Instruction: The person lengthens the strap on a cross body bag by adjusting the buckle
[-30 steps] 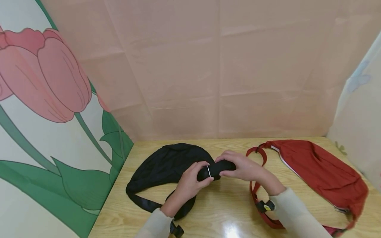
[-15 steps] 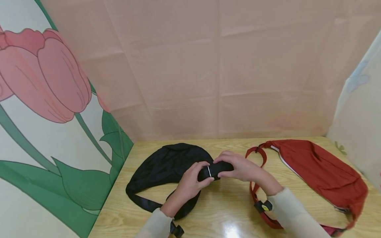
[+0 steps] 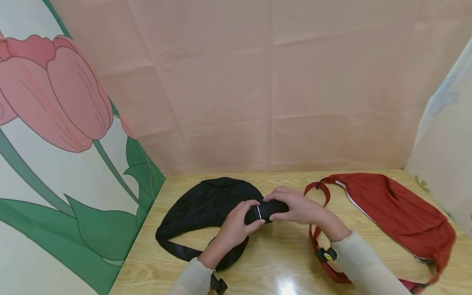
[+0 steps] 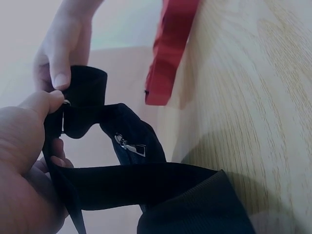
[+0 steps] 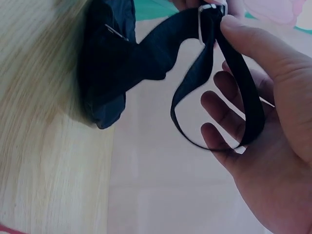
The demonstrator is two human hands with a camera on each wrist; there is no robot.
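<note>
A black waist bag [image 3: 217,200] lies on the table, its webbing strap [image 3: 276,209] raised between the two hands. My left hand [image 3: 236,225] pinches the strap right beside its metal slider [image 3: 259,212]. From the other side my right hand [image 3: 300,207] grips the strap between thumb and fingers. In the right wrist view the strap makes a loose loop [image 5: 253,112] that hangs in front of the right palm, with the thumb on it near the slider. A zipper pull [image 4: 132,147] shows on the bag in the left wrist view.
A red waist bag [image 3: 398,213] lies on the right of the wooden table [image 3: 280,262], its strap and black buckle [image 3: 326,255] near the right forearm. Another black buckle [image 3: 219,285] lies by the left sleeve. A pinkish sheet [image 3: 269,90] covers the wall behind.
My right hand has shifted slightly left, toward the left hand. The lower loop of black strap beside the left wrist has spread a little to the right. The bags lie as before.
</note>
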